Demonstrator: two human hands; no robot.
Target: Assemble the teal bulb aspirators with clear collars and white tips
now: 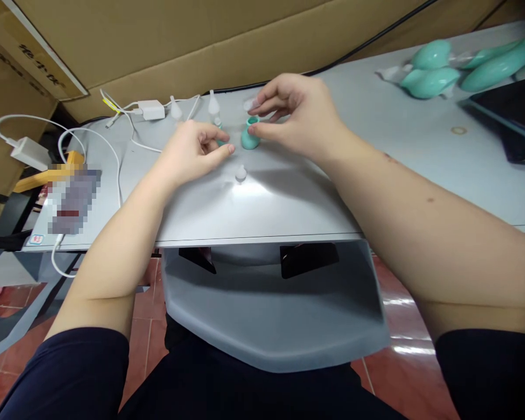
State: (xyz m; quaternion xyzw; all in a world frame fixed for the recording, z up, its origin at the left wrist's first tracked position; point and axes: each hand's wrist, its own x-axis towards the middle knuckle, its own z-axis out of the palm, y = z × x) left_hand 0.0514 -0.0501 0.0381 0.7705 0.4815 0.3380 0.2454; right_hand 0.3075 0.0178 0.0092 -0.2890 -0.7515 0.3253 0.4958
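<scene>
Our right hand (295, 116) fingers pinch the little green bulb (249, 135) on the tabletop (420, 157); our left hand (195, 151) fingers curl together beside it.

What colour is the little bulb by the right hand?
Teal green bulb, seen in the head view.

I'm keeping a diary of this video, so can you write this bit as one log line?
right hand: pinching teal bulb, clear piece in fingertips | left hand: beside bulb, fingers curled | loose clear tip on grey table
</scene>
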